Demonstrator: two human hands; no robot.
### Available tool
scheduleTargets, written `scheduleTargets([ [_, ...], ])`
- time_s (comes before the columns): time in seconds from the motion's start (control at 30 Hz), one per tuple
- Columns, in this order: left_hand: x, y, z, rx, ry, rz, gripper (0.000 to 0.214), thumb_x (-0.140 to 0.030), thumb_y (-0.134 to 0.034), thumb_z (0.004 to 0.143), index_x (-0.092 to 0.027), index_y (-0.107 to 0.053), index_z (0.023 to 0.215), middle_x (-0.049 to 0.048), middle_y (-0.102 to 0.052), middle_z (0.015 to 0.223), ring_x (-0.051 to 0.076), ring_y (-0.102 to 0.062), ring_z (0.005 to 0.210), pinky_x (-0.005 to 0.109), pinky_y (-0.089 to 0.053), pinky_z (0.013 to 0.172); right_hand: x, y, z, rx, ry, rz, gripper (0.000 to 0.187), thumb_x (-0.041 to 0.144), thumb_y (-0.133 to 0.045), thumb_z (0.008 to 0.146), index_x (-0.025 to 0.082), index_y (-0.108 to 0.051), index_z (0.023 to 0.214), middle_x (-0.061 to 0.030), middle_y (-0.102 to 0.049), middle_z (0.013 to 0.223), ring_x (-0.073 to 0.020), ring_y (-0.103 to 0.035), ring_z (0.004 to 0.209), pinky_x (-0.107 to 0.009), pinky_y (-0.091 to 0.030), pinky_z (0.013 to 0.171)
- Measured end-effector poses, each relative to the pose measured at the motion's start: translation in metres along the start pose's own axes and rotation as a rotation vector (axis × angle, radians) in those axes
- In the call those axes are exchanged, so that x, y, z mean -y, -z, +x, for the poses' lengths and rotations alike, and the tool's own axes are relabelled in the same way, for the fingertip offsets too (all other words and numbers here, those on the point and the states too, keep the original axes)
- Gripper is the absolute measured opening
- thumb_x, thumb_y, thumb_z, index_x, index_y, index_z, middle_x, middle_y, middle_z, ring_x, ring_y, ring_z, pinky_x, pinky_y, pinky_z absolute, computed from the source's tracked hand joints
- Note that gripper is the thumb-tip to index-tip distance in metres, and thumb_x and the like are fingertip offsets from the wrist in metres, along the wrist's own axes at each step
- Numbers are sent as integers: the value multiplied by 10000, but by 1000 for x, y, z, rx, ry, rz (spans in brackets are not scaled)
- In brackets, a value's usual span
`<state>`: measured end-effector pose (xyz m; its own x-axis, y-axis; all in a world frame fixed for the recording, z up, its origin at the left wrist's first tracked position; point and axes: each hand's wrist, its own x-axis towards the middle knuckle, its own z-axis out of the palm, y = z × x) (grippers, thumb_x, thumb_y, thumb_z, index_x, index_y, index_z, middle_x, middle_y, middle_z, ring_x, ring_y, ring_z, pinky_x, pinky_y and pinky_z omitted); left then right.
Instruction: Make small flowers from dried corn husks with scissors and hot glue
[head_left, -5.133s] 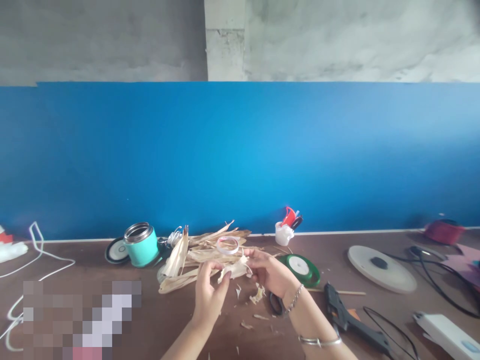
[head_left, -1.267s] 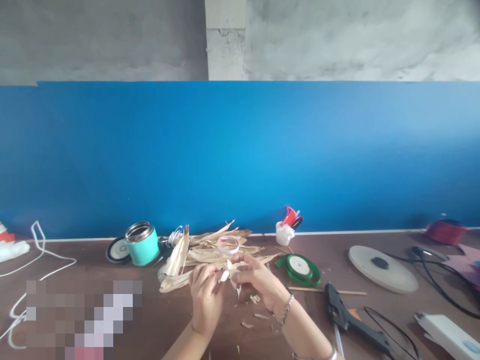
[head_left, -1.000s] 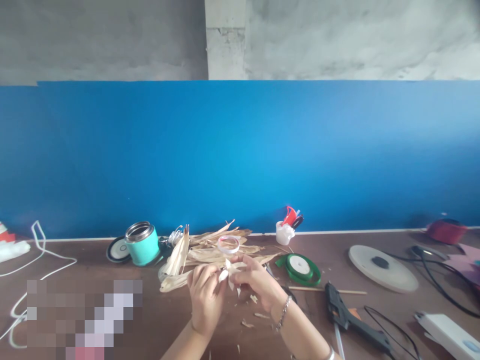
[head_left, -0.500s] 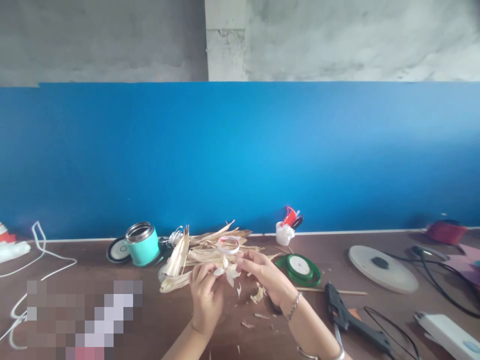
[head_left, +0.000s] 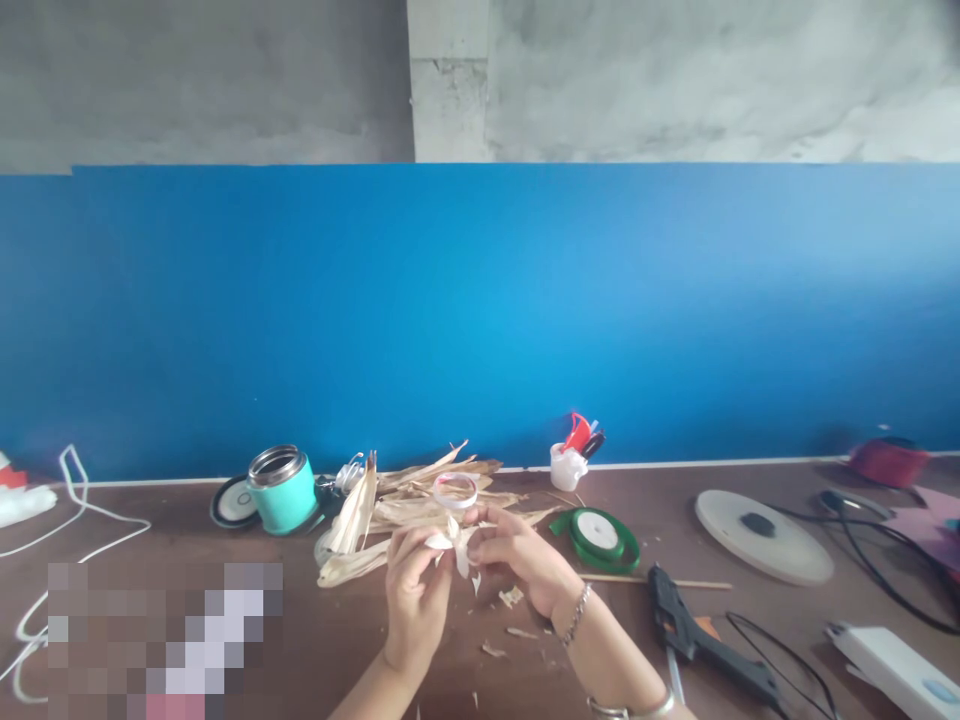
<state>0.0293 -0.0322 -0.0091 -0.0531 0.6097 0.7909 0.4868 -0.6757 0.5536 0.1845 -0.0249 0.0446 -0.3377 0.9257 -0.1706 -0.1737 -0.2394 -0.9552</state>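
Note:
A small pale flower made of corn husk petals (head_left: pixel 460 556) is held up between my two hands above the table. My left hand (head_left: pixel 417 590) pinches it from the left, fingers closed. From the right, my right hand (head_left: pixel 517 555) has its thumb and fingers closed on a petal. Behind the flower lies a heap of dried corn husks (head_left: pixel 360 520), with a roll of white tape (head_left: pixel 454 492) on top. Small husk scraps (head_left: pixel 511 597) are scattered on the table below my right hand.
Left of the husks stands a turquoise jar (head_left: pixel 283 490) beside its lid (head_left: pixel 234 502). To the right are a green ribbon spool (head_left: pixel 597 534), a wooden stick (head_left: pixel 697 584), a glue gun (head_left: pixel 705 640) with its cord, a white disc (head_left: pixel 765 536) and a white cup with pens (head_left: pixel 567 468).
My right hand has moved slightly left, closer to my left hand, and its fingers now close on the husk flower. The flower has turned a little and its petals look gathered.

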Motion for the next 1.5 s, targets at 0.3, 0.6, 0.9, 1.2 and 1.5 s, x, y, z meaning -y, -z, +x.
scheduleTargets([
  [0.3, -7, 3, 5, 57, -91, 88, 135, -153, -532, 832, -211, -627, 756, 31, -647, 802, 185, -558, 794, 325, -434, 731, 3, -4, -2, -51, 102, -81, 372, 137, -645, 578, 183, -502, 918, 75, -554, 561, -79, -479, 488, -209, -349, 501],
  [0.6, -6, 2, 4, 53, -97, 92, 127, -148, -519, 837, -205, -595, 753, 26, -632, 780, 184, -554, 787, 322, -416, 741, 6, 1, -4, -32, 49, 11, 360, 158, -669, 567, 184, -525, 896, 54, -581, 574, -88, -504, 519, -203, -362, 518],
  [0.9, 2, -2, 2, -50, -53, 207, 114, -188, -542, 836, -203, -587, 733, 24, -609, 726, 182, -546, 745, 316, -412, 709, 0, 1, 2, -48, 22, 47, 356, 138, -665, 554, 187, -551, 888, 44, -590, 632, -94, -530, 565, -194, -359, 513],
  [1.2, 0, 0, 3, -72, -68, 286, 169, -208, -571, 828, -195, -602, 662, 19, -620, 682, 175, -533, 698, 303, -387, 680, -8, -14, 4, -174, 35, 81, 407, 157, -688, 518, 189, -521, 887, 48, -576, 614, -110, -536, 559, -199, -375, 477],
  [1.5, 7, -8, -2, 21, 120, 123, 143, -286, -559, 829, -202, -643, 750, 46, -657, 762, 202, -594, 762, 332, -465, 708, -14, -11, 12, -274, 45, 166, 332, 145, -692, 531, 179, -534, 821, 51, -570, 585, -74, -502, 503, -168, -375, 461],
])
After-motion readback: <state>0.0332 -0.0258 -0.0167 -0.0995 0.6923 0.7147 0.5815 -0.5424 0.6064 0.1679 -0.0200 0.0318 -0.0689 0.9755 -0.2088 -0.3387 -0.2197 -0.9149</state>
